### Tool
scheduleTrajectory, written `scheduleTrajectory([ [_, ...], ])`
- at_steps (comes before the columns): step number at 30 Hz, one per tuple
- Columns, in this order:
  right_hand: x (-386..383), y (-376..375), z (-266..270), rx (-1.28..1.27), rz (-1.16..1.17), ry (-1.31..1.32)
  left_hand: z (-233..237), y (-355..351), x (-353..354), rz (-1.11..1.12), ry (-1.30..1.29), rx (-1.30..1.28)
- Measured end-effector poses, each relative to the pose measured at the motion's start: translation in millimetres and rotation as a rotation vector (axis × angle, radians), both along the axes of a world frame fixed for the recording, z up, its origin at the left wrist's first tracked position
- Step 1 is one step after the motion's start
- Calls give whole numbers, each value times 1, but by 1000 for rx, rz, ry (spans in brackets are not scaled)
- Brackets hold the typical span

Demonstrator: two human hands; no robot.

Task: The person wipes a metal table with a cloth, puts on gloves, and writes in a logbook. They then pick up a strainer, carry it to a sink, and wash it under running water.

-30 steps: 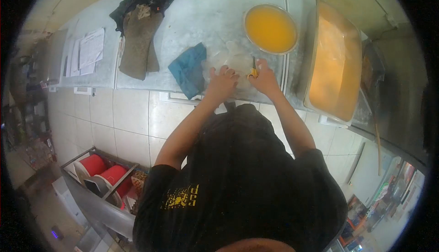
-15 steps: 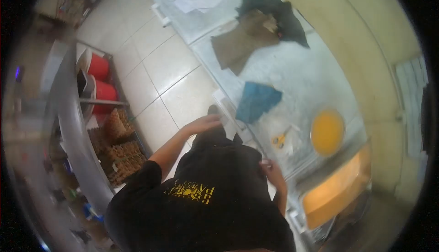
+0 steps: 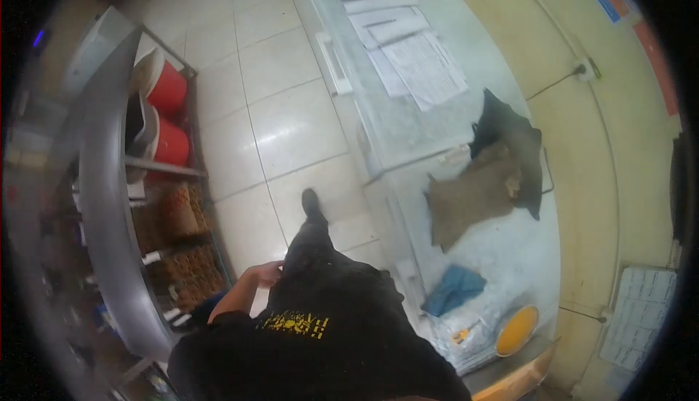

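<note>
The left hand (image 3: 266, 273) is seen low beside the person's hip, against the black trousers (image 3: 320, 270), with the arm bent; blur hides the fingers, so whether it is spread or curled cannot be told. The right hand is hidden from view. Nearest the left hand, stacked brown trays (image 3: 188, 259) are held on the lower level of a metal rack (image 3: 102, 204), just left of the hand across a strip of tiled floor (image 3: 291, 124). Two red buckets (image 3: 169, 113) are stored higher on the same rack. On the right, a long counter (image 3: 524, 255) is seen carrying yellow-handled scissors (image 3: 461, 336) near its close end, beside a bowl of orange liquid (image 3: 517, 330). A blue cloth (image 3: 454, 289) is laid just beyond, then a brown cloth (image 3: 473, 198) touching a black cloth (image 3: 510, 135), and printed papers (image 3: 415, 59) at the far end
</note>
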State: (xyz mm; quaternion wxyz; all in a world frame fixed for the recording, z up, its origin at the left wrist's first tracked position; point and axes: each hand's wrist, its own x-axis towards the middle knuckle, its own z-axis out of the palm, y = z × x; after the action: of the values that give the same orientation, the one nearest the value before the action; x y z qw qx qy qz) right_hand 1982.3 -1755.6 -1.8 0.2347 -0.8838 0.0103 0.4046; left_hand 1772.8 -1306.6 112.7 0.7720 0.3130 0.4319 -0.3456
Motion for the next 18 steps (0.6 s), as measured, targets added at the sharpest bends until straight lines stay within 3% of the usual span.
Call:
scheduleTrajectory([
  [5, 2, 112, -16, -166, 153, -46, 11, 185, 17, -273, -122, -31],
  [6, 8, 133, -16, -198, 198, -83, -2, 219, 33, -174, -77, -21],
  [7, 15, 155, -17, -231, 243, -123, 21, 256, 68, -248, -129, 51],
  [8, 25, 176, -16, -265, 277, -165, 12, 289, 95, -343, -29, 300],
  [9, 33, 201, -13, -266, 239, -208, -26, 327, 101, -384, -173, 677],
  [10, 47, 224, -12, -226, 101, -208, -59, 367, 129, -842, -308, 1149],
  [11, 59, 251, 1, -56, -161, -262, -22, 378, 168, -604, -188, 1290],
  [12, 77, 291, 30, 7, -359, -239, -25, 403, 197, -508, -312, 1344],
  [14, 93, 334, 15, 7, -465, -333, -9, 435, 265, -216, -483, 1254],
  [16, 105, 362, -30, 70, -370, -610, 25, 451, 322, -183, -584, 1182],
  [18, 129, 396, -44, 24, -577, -295, 51, 462, 356, -240, -597, 1249],
])
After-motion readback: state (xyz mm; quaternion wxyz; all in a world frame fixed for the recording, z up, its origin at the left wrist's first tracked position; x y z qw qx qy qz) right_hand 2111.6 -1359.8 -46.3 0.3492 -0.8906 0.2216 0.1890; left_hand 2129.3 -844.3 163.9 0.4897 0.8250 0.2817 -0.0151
